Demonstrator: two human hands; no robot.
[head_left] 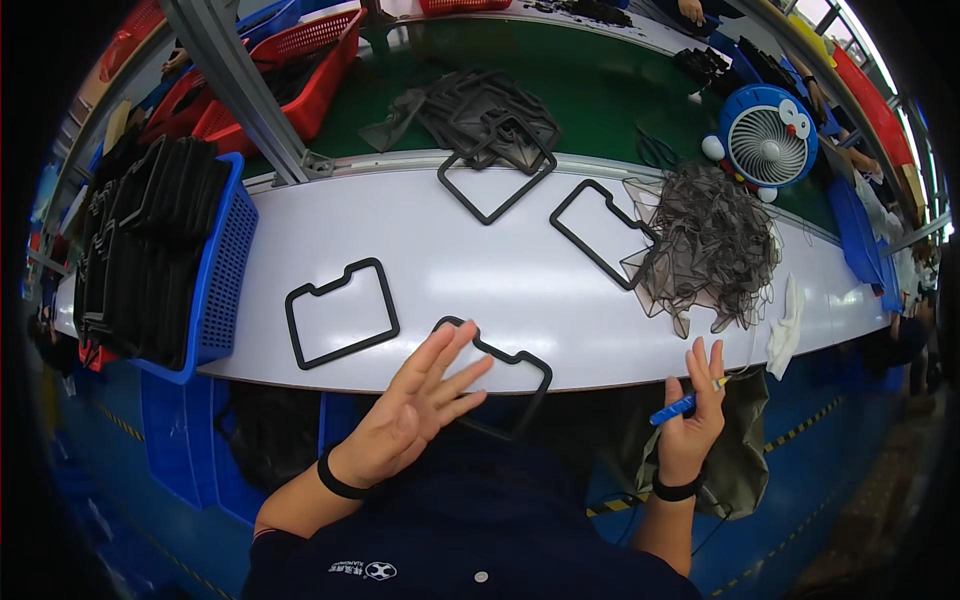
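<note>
Spreading its fingers well apart, the left hand (415,410) hung over the near edge of the white table (440,285), partly covering a black frame (520,357) that jutted out past that edge; whether a fingertip touched the frame could not be told. The right hand (697,420), off to the right, was clamped on a blue tool (672,409), whose yellow tip showed past the raised fingers. A dark band (677,489) circled each wrist. Farther in, a second frame (350,349) lay flat at the left, its notched side facing away, near a blue basket (225,290) packed with black frames (150,240). At the right, a white cloth (787,328) lay near the edge, and beyond it spread a heap of grey mesh (710,240), which met a third frame (592,252) on its left side. A fourth frame (487,220) lay at the middle of the table's far side, overlapping a stack of dark mesh panels (480,110). That stack sat mostly on a green surface (600,85), as did scissors (657,150) and a blue fan (770,135) behind the heap. Red baskets (320,95) stood at the far left, and another person's hand (692,12) showed at the far right.
</note>
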